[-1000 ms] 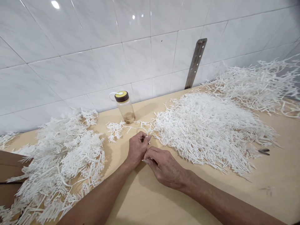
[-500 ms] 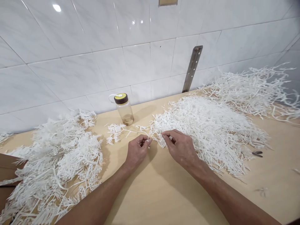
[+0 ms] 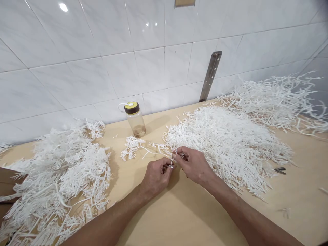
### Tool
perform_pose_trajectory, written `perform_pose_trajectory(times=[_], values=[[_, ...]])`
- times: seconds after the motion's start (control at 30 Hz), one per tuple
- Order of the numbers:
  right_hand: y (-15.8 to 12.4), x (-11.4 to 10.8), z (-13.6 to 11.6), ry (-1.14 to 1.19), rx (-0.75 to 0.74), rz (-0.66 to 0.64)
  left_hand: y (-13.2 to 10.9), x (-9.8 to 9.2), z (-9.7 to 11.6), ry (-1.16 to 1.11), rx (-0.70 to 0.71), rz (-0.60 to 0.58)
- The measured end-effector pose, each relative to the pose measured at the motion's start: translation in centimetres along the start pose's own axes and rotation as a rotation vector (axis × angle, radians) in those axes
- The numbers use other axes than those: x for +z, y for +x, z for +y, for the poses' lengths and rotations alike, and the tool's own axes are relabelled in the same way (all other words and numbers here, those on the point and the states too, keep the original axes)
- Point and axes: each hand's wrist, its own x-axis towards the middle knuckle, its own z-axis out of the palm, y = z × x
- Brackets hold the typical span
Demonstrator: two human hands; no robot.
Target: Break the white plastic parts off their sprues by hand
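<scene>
White plastic sprig (image 3: 139, 149) lay on the bench (image 3: 184, 212), its stem running back to our hands. We saw no legible writing on any item; the bottle (image 3: 135, 119) carried only a plain yellow and dark cap. Our left hand (image 3: 156, 177) rested knuckles-up on the bench, fingers curled shut on the stem end. Our right hand (image 3: 193, 164) met it from the right, thumb and forefinger pinched closed on the same stem, fingertips touching the left hand. Both forearms came in from the lower edge, converging at the sprig. The centre pile (image 3: 230, 143) lay just behind the right hand; the left pile (image 3: 58, 177) lay well apart.
</scene>
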Motion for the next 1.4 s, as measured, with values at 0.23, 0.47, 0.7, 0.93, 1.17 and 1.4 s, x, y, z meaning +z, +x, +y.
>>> perform_pose_trajectory(times=[0.23, 0.47, 0.7, 0.93, 1.17, 1.4], values=[[0.1, 0.6, 0.9, 0.112, -0.031, 0.014, 0.4, -0.3, 0.7, -0.208, -0.157, -0.065], [-0.2, 0.8, 0.2, 0.312, -0.108, 0.047, 1.5, -1.2, 1.1, -0.584, -0.509, 0.091], [-0.8, 0.7, -0.4, 0.275, -0.253, 0.076, 2.5, -1.9, 0.2, -0.873, -0.49, 0.336], [-1.4, 1.3, -0.3, 0.102, -0.476, -0.052, 3.8, -3.5, -0.6, -0.975, -0.473, 0.367], [-2.6, 2.2, -1.1, 0.093, -0.548, -0.312, 3.3, -2.7, -0.7, -0.902, -0.459, 0.342], [-2.6, 0.6, -2.6, 0.288, -0.389, -0.326, 2.0, -1.5, -0.5, -0.702, -0.365, 0.396]])
